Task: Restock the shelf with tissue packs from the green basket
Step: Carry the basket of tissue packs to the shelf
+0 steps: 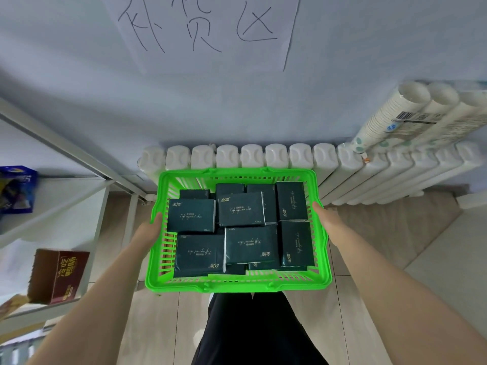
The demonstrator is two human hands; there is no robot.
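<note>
We see the green basket (237, 284) held level in the air between both hands, above the person's black trousers (253, 333) and the floor. The left hand (150, 229) grips the left rim with its thumb laid over the top edge. The right hand (325, 217) grips the right rim the same way. The other fingers of both hands are hidden below or outside the rim. Inside the basket, between the two thumbs and touched by neither, lie the tissue packs (241, 209). We count at least ten, dark green, flat and overlapping, some half buried under others.

The pale wall (79, 75) fills the upper view and carries one handwritten paper sign (208, 27). Below it runs one white ribbed radiator (253, 156), with the basket's far rim just in front of it. The floor (158, 325) is light wood-look tile. At left stands the white metal shelf (66, 206), bearing one brown carton (60, 275) and one blue packet (15, 189). Three sleeves of paper cups (411, 111) lie on the radiator at right.
</note>
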